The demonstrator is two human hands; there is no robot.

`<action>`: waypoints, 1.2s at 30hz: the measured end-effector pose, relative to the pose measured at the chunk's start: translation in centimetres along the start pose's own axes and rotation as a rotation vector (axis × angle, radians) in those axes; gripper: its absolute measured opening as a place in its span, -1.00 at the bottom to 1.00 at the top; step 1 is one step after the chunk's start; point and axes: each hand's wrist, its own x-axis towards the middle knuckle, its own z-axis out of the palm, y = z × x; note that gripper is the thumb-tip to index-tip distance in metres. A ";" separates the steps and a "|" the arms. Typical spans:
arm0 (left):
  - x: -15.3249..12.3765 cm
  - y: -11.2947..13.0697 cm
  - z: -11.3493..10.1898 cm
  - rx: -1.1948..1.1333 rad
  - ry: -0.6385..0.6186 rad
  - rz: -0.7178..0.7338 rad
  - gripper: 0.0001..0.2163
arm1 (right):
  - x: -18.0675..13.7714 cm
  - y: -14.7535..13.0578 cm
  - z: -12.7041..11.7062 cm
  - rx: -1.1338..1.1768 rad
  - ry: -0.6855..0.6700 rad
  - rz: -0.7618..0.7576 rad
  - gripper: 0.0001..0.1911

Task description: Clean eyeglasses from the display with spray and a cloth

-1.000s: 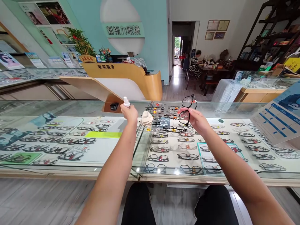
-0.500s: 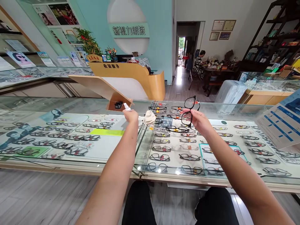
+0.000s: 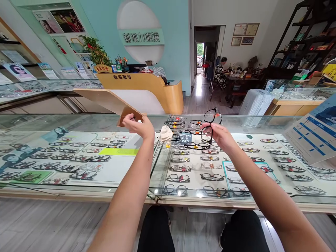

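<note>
My left hand (image 3: 138, 126) is curled over the far side of the glass display counter (image 3: 86, 120), closed on a small white spray bottle of which only a sliver shows under the fingers. My right hand (image 3: 219, 134) pinches a black-framed pair of glasses (image 3: 210, 121), held upright above the counter by one lens rim. A crumpled beige cloth (image 3: 165, 133) lies on the glass between the hands. Another black pair of glasses (image 3: 196, 145) rests on the glass just below my right hand. Several rows of frames fill the case under the glass.
A slanted wooden board (image 3: 105, 99) stands on the counter just behind my left hand. A blue-and-white leaflet stand (image 3: 311, 138) is at the right. Beyond are a curved wooden reception desk (image 3: 147, 85), dark shelves (image 3: 301, 45), and a person seated at a table (image 3: 219, 72).
My left hand has turned and lowered, so the spray bottle that stuck up from it is now nearly hidden. The right hand still holds the glasses in about the same place.
</note>
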 end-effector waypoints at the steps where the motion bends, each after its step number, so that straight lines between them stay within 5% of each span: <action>1: -0.2 0.4 -0.3 -0.021 -0.078 0.074 -0.67 | 0.0 0.0 0.0 0.006 -0.006 0.000 -0.54; 6: -0.6 0.6 -0.3 0.148 -0.588 0.228 -0.92 | -0.1 -0.1 0.0 0.007 -0.007 -0.001 -0.56; 10: -0.6 -0.2 0.3 0.355 -0.756 0.120 -0.81 | -0.2 -0.3 0.1 -0.021 0.005 -0.004 -0.54; 15: -0.7 -0.7 0.4 0.352 -0.841 0.059 -0.66 | -0.2 -0.3 0.3 0.001 0.005 -0.002 -0.55; 23: -0.4 2.8 -1.3 -0.180 -0.881 -0.032 -0.77 | -0.3 -0.5 0.2 -0.011 0.013 -0.021 -0.56; 28: -3.6 5.8 -3.4 -0.628 -1.161 -0.207 -0.53 | -0.4 -0.5 0.7 0.053 0.014 0.003 -0.55; 32: -6.7 7.1 -4.5 -0.735 -1.424 -0.255 -0.42 | -0.4 -0.3 1.0 0.149 -0.001 0.041 -0.53; 36: -8.2 7.4 -4.7 -0.791 -1.473 -0.243 -0.37 | -0.4 -0.3 1.1 0.159 -0.040 0.062 -0.52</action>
